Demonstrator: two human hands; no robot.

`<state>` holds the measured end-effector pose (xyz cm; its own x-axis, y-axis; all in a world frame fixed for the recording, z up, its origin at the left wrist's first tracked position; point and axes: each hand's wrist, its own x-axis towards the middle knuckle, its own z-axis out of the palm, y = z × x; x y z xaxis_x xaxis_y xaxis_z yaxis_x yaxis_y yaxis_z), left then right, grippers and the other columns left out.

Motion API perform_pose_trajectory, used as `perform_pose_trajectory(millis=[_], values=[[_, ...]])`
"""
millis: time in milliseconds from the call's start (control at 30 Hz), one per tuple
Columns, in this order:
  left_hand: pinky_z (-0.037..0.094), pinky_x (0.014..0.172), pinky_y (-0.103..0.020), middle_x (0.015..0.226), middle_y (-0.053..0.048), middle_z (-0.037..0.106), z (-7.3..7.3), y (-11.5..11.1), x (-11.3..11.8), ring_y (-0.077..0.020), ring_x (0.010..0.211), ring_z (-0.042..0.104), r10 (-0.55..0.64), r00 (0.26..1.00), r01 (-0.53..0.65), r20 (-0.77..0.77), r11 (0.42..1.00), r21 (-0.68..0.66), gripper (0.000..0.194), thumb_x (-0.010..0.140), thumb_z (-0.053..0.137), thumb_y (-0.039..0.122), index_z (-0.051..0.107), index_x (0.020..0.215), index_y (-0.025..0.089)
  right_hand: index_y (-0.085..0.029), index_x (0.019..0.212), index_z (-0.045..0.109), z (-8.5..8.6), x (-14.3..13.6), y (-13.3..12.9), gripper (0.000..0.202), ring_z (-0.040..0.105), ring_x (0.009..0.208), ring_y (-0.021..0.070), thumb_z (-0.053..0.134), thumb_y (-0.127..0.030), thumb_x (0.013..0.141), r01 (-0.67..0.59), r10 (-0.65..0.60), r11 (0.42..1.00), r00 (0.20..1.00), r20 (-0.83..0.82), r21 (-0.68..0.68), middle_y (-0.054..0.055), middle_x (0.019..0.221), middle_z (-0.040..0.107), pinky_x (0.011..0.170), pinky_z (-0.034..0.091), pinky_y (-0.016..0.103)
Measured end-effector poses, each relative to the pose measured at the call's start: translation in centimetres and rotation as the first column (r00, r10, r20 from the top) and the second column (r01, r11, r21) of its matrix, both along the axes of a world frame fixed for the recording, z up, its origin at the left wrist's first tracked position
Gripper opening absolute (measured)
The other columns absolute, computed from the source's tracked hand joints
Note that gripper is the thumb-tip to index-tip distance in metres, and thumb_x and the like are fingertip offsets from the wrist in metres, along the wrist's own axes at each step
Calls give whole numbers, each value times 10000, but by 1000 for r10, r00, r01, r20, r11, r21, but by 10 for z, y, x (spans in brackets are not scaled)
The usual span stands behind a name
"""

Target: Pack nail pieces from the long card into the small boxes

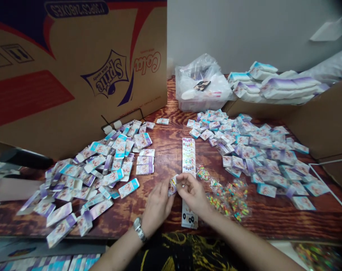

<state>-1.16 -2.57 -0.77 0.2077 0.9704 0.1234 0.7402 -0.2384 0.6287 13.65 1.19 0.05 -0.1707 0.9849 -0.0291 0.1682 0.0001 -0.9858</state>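
In the head view my left hand (158,199), with a metal watch at the wrist, is closed around a small printed box (172,185). My right hand (192,194) meets it there, its thumb and forefinger pinched at the box's near right side. Whether those fingers also hold something small is hidden. Beneath the right hand lies a long row of overlapping printed sticker strips (189,160). Clear packets of colourful candy (228,197) lie just right of this hand. To the left is a heap of flat-looking small boxes (114,165), some with flaps raised.
Another heap of small boxes (252,146) spreads across the right of the wooden table (167,131). A large cardboard carton (75,75) stands back left. Behind are a plastic-lined tub (203,88) and wrapped packs (286,86) on a brown carton (320,116).
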Motion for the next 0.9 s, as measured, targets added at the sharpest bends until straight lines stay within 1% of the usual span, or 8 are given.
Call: perform_pose_trajectory(millis=[233,333,433,533,667,767,833,900], values=[[423,957,-424,1240,-153,530,-2,-1,-1,-253,1142,503,-16,997,18,71,999,-27,488,827,442,138,373,1310,143,-209,961,510,12,13,-3,116,599,778,155,441,-173,875,-256,211,955,942,261,149,28,869,616,705,494,290],[414,969,-411,1252,-154,521,-2,0,-3,-247,1156,494,-1,995,4,104,1000,-29,500,825,444,140,364,1319,140,-210,973,526,20,20,0,143,555,892,202,451,-146,869,-374,236,886,872,428,273,53,900,611,786,478,356],[395,989,-403,1287,-148,493,2,2,-4,-236,1185,469,-21,991,24,135,999,-23,530,827,441,134,323,1344,145,-214,1001,537,25,25,5,187,493,1016,231,478,-118,852,-448,248,828,831,499,336,74,965,602,858,457,396],[387,998,-385,1294,-125,486,7,3,-3,-218,1185,466,-74,983,79,170,997,-19,537,825,435,119,316,1346,175,-223,969,540,26,26,8,155,503,981,212,464,-128,874,-422,247,843,854,458,333,65,944,588,831,473,374],[408,975,-379,1227,-117,521,10,2,0,-214,1150,487,-109,978,112,177,994,-7,497,819,423,107,368,1305,196,-218,1021,516,22,20,7,176,529,972,203,489,-149,862,-297,180,901,919,350,317,70,986,558,845,471,372],[408,979,-387,1238,-116,510,9,2,-1,-216,1167,473,-117,983,117,142,993,11,474,818,416,102,393,1280,203,-207,1115,478,18,15,3,285,578,897,191,544,-200,837,-162,104,964,959,262,210,68,983,580,781,502,343],[408,981,-389,1233,-121,516,8,3,-2,-217,1170,473,-118,987,115,107,993,31,450,822,413,102,408,1262,194,-205,1080,510,17,13,-1,237,604,799,169,542,-234,846,-106,76,983,978,195,149,44,909,617,710,514,305],[413,979,-400,1226,-132,525,7,3,-2,-224,1167,482,-105,992,100,68,993,62,440,826,405,101,410,1259,182,-206,1017,571,17,11,-4,169,614,811,168,519,-256,865,-92,71,985,987,147,143,40,902,641,733,510,303]])
